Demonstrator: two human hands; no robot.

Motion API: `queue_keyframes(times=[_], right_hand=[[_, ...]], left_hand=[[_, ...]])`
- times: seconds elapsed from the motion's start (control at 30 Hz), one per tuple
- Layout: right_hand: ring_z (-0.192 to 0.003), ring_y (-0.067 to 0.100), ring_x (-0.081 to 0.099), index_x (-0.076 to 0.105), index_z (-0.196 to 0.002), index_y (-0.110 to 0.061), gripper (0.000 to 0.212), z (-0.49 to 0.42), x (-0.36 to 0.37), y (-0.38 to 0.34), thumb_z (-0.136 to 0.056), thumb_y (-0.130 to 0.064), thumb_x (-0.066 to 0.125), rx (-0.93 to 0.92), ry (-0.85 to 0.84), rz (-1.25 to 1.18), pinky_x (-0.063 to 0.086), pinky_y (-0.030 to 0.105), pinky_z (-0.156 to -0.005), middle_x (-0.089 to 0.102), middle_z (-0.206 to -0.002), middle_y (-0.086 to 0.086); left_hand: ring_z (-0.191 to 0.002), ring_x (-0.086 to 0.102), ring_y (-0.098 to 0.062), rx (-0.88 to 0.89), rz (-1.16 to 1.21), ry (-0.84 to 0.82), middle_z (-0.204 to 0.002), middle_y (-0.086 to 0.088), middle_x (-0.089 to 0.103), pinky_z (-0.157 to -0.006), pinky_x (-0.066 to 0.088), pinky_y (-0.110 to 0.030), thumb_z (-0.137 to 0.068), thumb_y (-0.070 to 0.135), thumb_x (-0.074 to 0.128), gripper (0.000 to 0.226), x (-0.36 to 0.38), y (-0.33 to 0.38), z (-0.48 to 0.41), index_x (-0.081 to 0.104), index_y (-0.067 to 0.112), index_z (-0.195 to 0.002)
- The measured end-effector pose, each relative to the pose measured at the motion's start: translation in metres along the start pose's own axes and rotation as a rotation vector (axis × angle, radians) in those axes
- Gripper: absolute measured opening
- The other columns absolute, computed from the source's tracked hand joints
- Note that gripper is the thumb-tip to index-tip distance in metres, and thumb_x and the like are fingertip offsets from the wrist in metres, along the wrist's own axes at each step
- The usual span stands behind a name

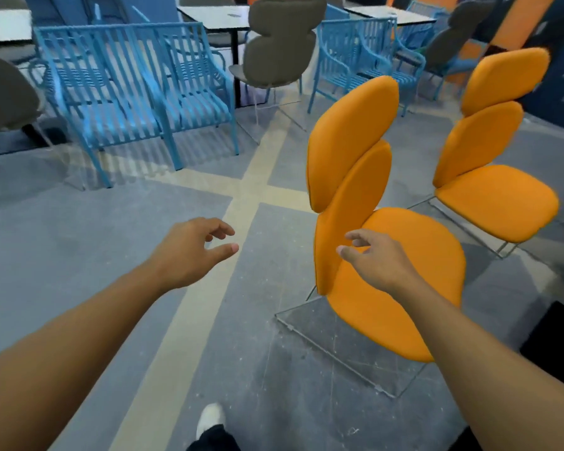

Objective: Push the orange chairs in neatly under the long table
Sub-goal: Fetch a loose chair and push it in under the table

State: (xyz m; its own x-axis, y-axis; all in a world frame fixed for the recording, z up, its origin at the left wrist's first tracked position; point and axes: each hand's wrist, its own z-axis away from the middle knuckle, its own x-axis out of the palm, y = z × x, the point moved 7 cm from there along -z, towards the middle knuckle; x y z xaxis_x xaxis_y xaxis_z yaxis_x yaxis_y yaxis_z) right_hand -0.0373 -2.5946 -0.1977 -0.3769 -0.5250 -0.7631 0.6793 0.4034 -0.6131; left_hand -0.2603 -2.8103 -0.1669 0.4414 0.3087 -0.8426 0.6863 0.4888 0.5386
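You are holding both bare arms out ahead of you over a dusty grey floor (79,255) crossed by beige stripes (189,320). The nearer orange chair (349,151) is standing just right of the middle, turned with its seat facing away to your right. It is showing 2 padded oval lobes stacked as a back, a rounded cushion seat in smooth matte fabric, and a clear plastic base (345,346) that is scratched and flat on the floor. The second orange chair (489,196), the same shape, is sitting farther off to the right, apart from the first.

Your right hand (378,262) is hovering in front of the nearer chair's lower back lobe, fingers loosely curled and gripping nothing; you cannot tell whether the fingertips are touching the fabric. Your left hand (189,252) is hanging over bare floor, well left of that chair, fingers relaxed and empty.

Beyond, blue slatted metal chairs (111,92), a grey padded chair (280,43) and a white-topped table (215,16) are standing. 1 white shoe (210,418) is showing below.
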Motion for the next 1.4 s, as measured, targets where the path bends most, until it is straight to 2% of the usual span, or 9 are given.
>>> queue_keyframes(times=[0.23,0.37,0.53,0.63,0.8,0.93,1.1,1.27,1.4], right_hand=[[-0.135,0.028,0.047,0.047,-0.147,-0.024,0.058,-0.064,-0.016,-0.029,-0.098,-0.054,0.055,0.205,0.253,-0.203,0.044,0.048,-0.104,0.049,-0.149,0.001],[-0.134,0.027,0.047,0.046,-0.147,-0.026,0.058,-0.093,-0.027,-0.039,-0.098,-0.054,0.056,0.265,0.320,-0.294,0.045,0.048,-0.103,0.049,-0.148,0.000],[-0.112,0.017,0.050,0.050,-0.144,-0.029,0.055,-0.141,-0.040,-0.053,-0.096,-0.056,0.056,0.270,0.391,-0.361,0.045,0.039,-0.091,0.053,-0.142,-0.003],[-0.114,0.014,0.049,0.049,-0.146,-0.027,0.064,-0.184,-0.051,-0.059,-0.093,-0.062,0.056,0.269,0.434,-0.404,0.043,0.035,-0.089,0.054,-0.142,-0.003],[-0.135,0.021,0.047,0.035,-0.154,-0.031,0.098,-0.258,-0.067,-0.070,-0.074,-0.085,0.055,0.270,0.378,-0.446,0.044,0.046,-0.107,0.045,-0.152,-0.004],[-0.142,0.022,0.041,0.026,-0.158,-0.029,0.116,-0.301,-0.077,-0.077,-0.065,-0.091,0.054,0.287,0.336,-0.422,0.041,0.050,-0.112,0.036,-0.160,-0.004],[-0.141,0.023,0.041,0.024,-0.158,-0.024,0.103,-0.322,-0.078,-0.087,-0.078,-0.079,0.058,0.330,0.296,-0.331,0.042,0.047,-0.110,0.037,-0.159,-0.003],[-0.132,0.021,0.049,0.017,-0.160,-0.024,0.095,-0.322,-0.077,-0.092,-0.086,-0.068,0.059,0.376,0.270,-0.309,0.047,0.044,-0.105,0.043,-0.154,-0.002],[-0.128,0.017,0.051,0.013,-0.161,-0.027,0.096,-0.323,-0.075,-0.092,-0.087,-0.066,0.060,0.416,0.254,-0.323,0.050,0.041,-0.101,0.044,-0.152,-0.006]], left_hand=[[-0.100,0.057,-0.007,0.136,-0.015,-0.117,-0.114,0.007,0.065,-0.080,0.040,-0.022,-0.085,0.048,0.063,0.036,-0.023,-0.038,-0.116,0.064,0.028,-0.115],[-0.099,0.058,-0.006,0.195,-0.006,-0.149,-0.113,0.008,0.065,-0.081,0.039,-0.021,-0.085,0.047,0.064,0.035,-0.027,-0.046,-0.175,0.064,0.028,-0.114],[-0.099,0.058,-0.005,0.279,0.048,-0.182,-0.112,0.010,0.064,-0.079,0.039,-0.019,-0.085,0.047,0.065,0.033,-0.017,-0.035,-0.253,0.064,0.029,-0.113],[-0.099,0.057,-0.005,0.346,0.059,-0.206,-0.113,0.010,0.064,-0.077,0.038,-0.016,-0.085,0.046,0.064,0.034,-0.007,-0.017,-0.304,0.064,0.028,-0.114],[-0.101,0.058,-0.007,0.404,0.054,-0.230,-0.114,0.009,0.064,-0.079,0.039,-0.020,-0.086,0.046,0.064,0.034,0.002,0.016,-0.391,0.064,0.028,-0.116],[-0.102,0.059,-0.009,0.474,0.054,-0.242,-0.115,0.008,0.065,-0.082,0.042,-0.024,-0.087,0.047,0.063,0.035,0.005,0.051,-0.455,0.063,0.028,-0.116],[-0.104,0.057,-0.010,0.573,0.078,-0.231,-0.117,0.007,0.062,-0.086,0.047,-0.032,-0.087,0.049,0.061,0.038,0.012,0.102,-0.501,0.061,0.029,-0.120],[-0.111,0.053,-0.011,0.715,0.083,-0.285,-0.126,0.005,0.057,-0.085,0.038,-0.026,-0.089,0.048,0.059,0.041,0.031,0.150,-0.529,0.058,0.029,-0.125],[-0.128,0.043,-0.015,0.870,0.071,-0.358,-0.141,0.004,0.046,-0.098,0.032,-0.029,-0.089,0.048,0.058,0.045,0.050,0.180,-0.547,0.055,0.031,-0.131]])
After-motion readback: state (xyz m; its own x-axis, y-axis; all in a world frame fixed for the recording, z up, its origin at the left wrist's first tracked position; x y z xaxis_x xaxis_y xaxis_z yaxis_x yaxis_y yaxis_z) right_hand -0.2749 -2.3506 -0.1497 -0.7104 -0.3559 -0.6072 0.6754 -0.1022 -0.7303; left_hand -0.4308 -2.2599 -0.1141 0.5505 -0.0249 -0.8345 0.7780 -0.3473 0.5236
